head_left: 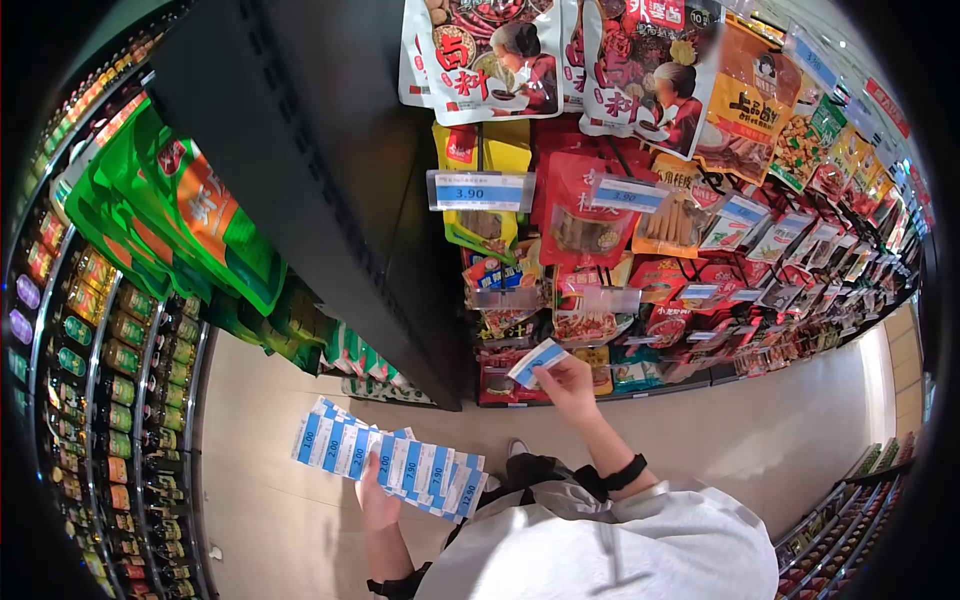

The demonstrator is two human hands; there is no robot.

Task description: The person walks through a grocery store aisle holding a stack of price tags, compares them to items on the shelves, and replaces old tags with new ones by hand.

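Note:
My left hand [377, 497] grips a fanned-out stack of blue-and-white price tags [340, 447], its thumb lying on top of them. Printed prices such as 2.00, 7.90 and 12.90 show on the fan. Higher up and to the right, my right hand [568, 385] pinches a single price tag [537, 361] between thumb and fingers, in front of the lowest rows of hanging packets. Above it, a tag reading 3.90 [481, 192] sits in a clear holder over a yellow packet [482, 235]. A red spice packet [585, 215] hangs beside that one.
Seasoning pouches [490, 60] hang on hooks along the right-hand rack. A dark shelf end panel [300, 150] stands at centre left, with green bags [175, 210] hanging on its other side. Shelves of jars [120, 390] curve along the left. Pale floor [260, 500] lies below.

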